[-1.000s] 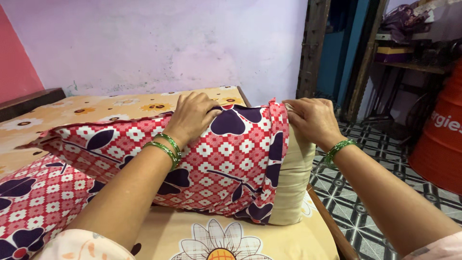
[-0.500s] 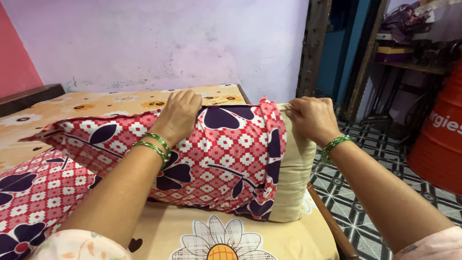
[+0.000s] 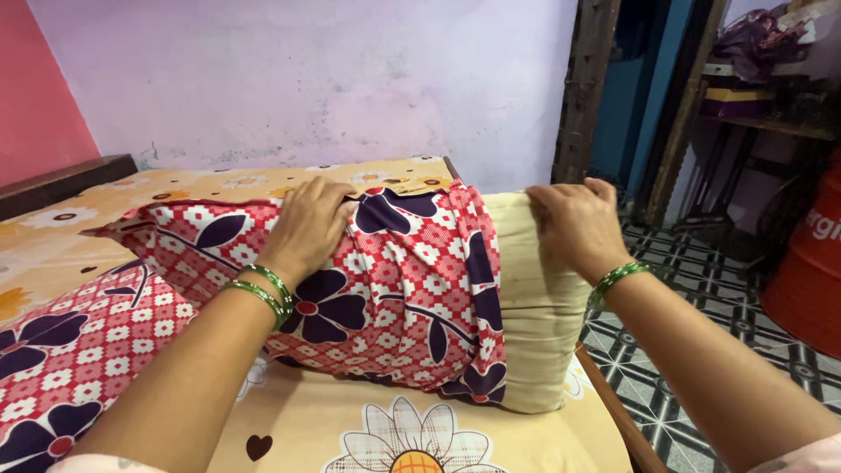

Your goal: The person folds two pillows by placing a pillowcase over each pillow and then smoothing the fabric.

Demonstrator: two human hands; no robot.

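Left hand lies flat with spread fingers on the red patterned pillowcase, pressing it without gripping, while the right hand curls over the top edge of the cream pillow, whose bare end sticks out of the case's open mouth. That pillow lies across the bed on an orange flowered sheet, its bare end close to the bed's right edge, beyond which a tiled floor lies open. Another red patterned pillow sits at the left, a lilac wall stands behind, and an orange barrel stands far right.

Beige pillow half in red floral cover
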